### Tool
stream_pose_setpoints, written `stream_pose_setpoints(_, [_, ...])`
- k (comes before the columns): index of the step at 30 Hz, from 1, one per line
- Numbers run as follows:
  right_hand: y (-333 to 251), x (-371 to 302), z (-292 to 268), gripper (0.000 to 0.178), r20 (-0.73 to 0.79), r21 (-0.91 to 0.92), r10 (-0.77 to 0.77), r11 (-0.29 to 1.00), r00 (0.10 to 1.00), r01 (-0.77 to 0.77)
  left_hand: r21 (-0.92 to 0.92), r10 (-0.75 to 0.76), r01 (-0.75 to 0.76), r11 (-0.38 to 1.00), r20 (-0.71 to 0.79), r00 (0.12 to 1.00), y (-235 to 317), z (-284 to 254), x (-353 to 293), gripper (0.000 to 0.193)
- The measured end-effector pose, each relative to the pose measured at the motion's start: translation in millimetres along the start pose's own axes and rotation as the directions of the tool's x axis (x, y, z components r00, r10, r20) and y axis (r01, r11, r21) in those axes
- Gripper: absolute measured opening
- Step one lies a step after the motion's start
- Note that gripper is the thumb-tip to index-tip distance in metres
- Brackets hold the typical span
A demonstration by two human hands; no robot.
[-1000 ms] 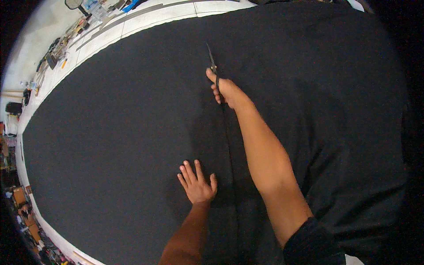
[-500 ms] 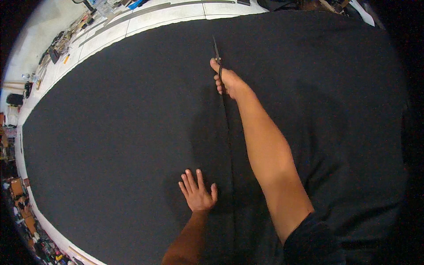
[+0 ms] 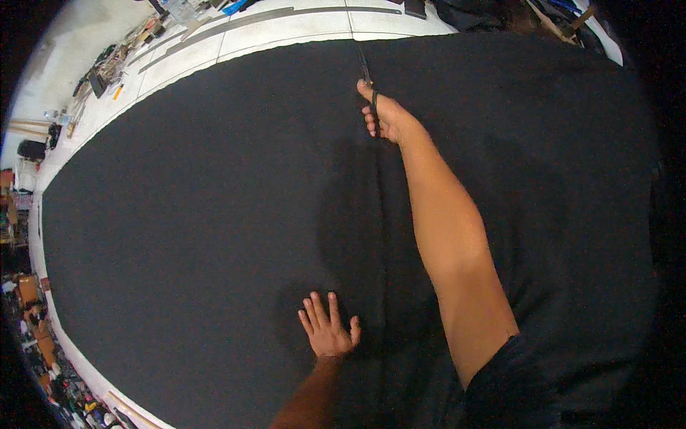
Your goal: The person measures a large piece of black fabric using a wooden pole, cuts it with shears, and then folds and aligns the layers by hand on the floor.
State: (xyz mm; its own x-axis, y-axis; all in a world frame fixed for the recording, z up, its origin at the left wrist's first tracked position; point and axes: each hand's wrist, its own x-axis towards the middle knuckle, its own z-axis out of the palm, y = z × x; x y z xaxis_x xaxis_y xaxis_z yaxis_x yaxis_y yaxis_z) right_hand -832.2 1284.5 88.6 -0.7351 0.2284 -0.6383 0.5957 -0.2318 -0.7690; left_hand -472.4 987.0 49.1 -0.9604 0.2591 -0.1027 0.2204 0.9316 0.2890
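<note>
A large sheet of black fabric (image 3: 193, 214) lies spread over the white table. My right hand (image 3: 384, 118) is closed round the handles of a pair of scissors (image 3: 366, 70), arm stretched far forward. The blades point away from me, and their tips are at the cloth's far edge. A long cut line (image 3: 381, 236) runs from the scissors back toward my body, with fabric on both sides of it. To the left of this line, my left hand (image 3: 329, 333) rests flat on the cloth, fingers spread, holding nothing.
Long metal rulers (image 3: 286, 14) lie on the white tabletop (image 3: 243, 39) beyond the cloth. Small tools and an orange-handled item (image 3: 117, 92) sit along the far left side. Dark material is heaped at the far right. Many small things crowd the floor at the lower left.
My right hand has advanced the scissors along the fabric to its far edge, lengthening the cut. My left hand stays flat on the cloth. The whole view has shifted slightly.
</note>
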Motion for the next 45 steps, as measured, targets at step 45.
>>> stream_pose_setpoints(45, [493.9,-617.1,-51.0,0.055,-0.245,-0.962,-0.691,0.259,0.68,-0.083,-0.122,0.012,-0.016,0.992,-0.027,1.0,25.8,-35.3,-34.4,0.076])
